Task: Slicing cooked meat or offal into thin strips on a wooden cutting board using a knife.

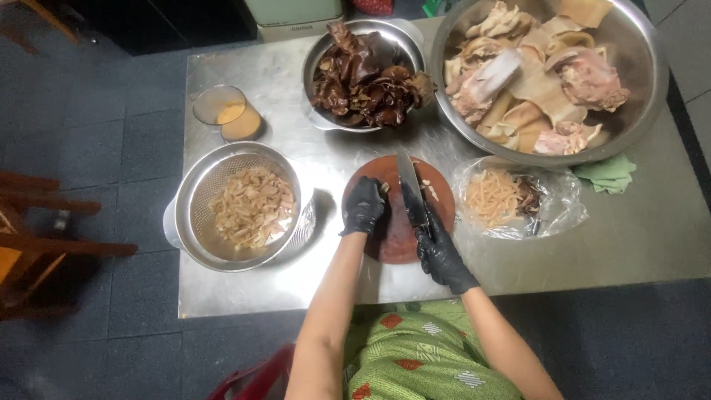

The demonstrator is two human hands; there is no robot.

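My left hand (364, 206), in a black glove, rests curled on the left side of a round wooden cutting board (396, 241), pressing a small pale piece of food at its fingertips. In a matching black glove, my right hand (441, 250) grips the handle of a broad knife (409, 185) whose blade points away from me across the board. A few pale cut strips (430, 192) lie on the board just right of the blade.
A metal colander (194, 191) of pale sliced strips sits left. A clear bag (560, 194) of cut strips lies right, by a green cloth (609, 173). Behind are a bowl of dark brown pieces (320, 55), a big steel bowl of pale meat (638, 104), and a small lidded cup (222, 112).
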